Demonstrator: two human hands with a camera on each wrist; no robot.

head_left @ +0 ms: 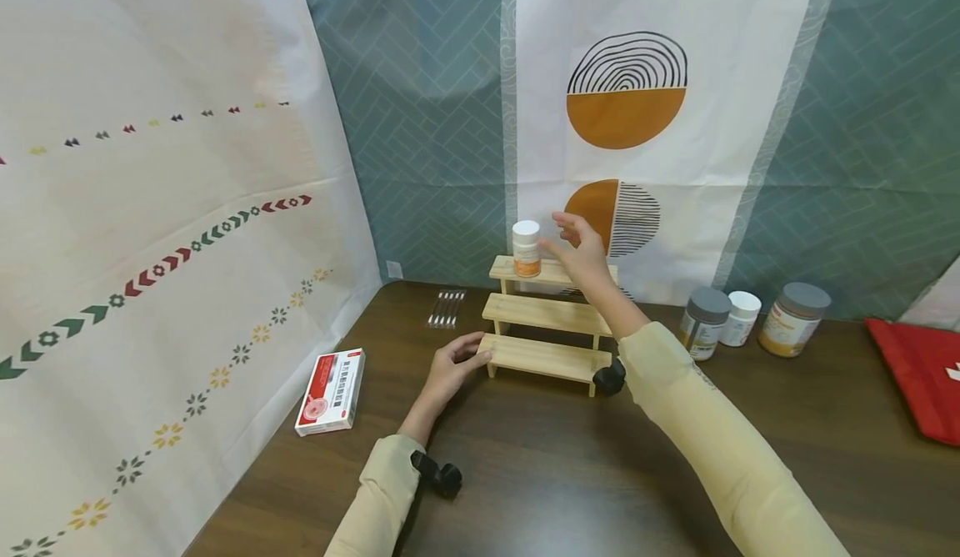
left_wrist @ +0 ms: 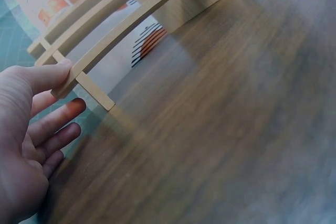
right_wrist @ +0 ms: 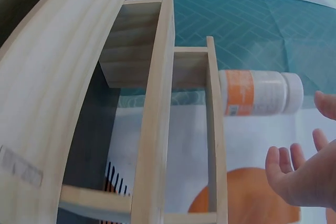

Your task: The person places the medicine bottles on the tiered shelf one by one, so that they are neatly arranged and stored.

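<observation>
A three-tier wooden display stand (head_left: 546, 358) stands on the table against the back cloth. On its top step, toward the left end, a white bottle with an orange-banded label (head_left: 527, 250) stands upright with its white cap on. My left hand (head_left: 450, 369) pinches the left end of the lowest step: in the left wrist view the thumb (left_wrist: 50, 75) lies on the wood and the other fingers spread below. Just right of the bottle is my right hand (head_left: 583, 257), fingers spread and loosely bent, holding nothing. The right wrist view shows a gap between that hand (right_wrist: 304, 174) and the bottle.
Left of the stand lie a pack of cotton swabs (head_left: 447, 308) and a red-and-white medicine box (head_left: 331, 392). To the right stand two grey-lidded jars (head_left: 705, 323) and a white-capped bottle (head_left: 740, 318). A red pouch (head_left: 918, 373) lies at the far right.
</observation>
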